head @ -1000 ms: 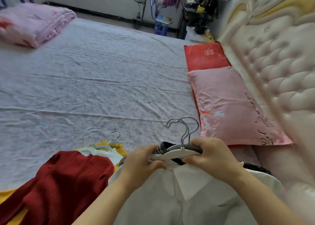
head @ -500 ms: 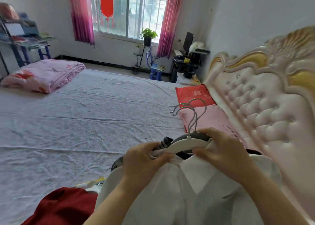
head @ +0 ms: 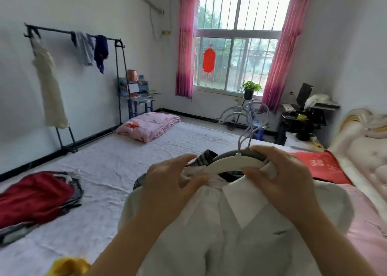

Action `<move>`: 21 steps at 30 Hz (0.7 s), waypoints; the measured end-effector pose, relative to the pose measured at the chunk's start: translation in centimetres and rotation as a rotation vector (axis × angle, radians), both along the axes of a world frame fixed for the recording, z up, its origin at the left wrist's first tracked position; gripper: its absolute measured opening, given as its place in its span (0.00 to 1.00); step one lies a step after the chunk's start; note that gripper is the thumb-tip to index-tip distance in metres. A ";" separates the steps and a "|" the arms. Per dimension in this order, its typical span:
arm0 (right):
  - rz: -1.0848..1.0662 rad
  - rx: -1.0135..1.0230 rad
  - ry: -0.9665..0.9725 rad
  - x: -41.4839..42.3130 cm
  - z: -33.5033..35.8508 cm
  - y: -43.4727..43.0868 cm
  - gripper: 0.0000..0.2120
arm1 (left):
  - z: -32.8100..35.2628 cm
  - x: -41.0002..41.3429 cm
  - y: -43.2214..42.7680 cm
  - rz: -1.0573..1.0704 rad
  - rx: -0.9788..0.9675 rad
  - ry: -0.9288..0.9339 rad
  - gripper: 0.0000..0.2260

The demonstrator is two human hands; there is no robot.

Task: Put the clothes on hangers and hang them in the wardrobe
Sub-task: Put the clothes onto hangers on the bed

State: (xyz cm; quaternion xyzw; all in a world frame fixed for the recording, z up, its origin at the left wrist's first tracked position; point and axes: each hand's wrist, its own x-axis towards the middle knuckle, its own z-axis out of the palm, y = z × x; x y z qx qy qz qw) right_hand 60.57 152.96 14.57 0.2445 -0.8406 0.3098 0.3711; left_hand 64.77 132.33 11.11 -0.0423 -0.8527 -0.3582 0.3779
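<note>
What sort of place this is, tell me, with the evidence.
Likely a bedroom: a wide bed with a tufted headboard, a folded quilt on it, a clothes rack by the wall.

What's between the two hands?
In the head view, the white hanger spans the gap between left hand and right hand, above the white shirt collar.

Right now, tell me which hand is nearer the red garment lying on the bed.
Left. The left hand grips the hangers on the side toward the red garment, well apart from it; the right hand grips their other end, farther off.
</note>
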 end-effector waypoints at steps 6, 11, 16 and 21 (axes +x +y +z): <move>0.121 -0.008 -0.025 0.9 0.6 -8.0 0.19 | -1.2 4.9 -8.3 0.202 -0.168 0.002 0.28; 0.304 -0.075 -0.075 2.9 1.5 -16.0 0.18 | -1.3 9.5 -15.8 0.394 -0.142 0.011 0.31; 0.416 -0.100 -0.067 6.7 1.7 -25.8 0.18 | -0.5 15.0 -24.2 0.537 -0.163 0.096 0.30; 0.456 -0.089 -0.083 11.8 -0.1 -36.9 0.18 | -1.5 21.1 -34.2 0.596 -0.163 0.066 0.30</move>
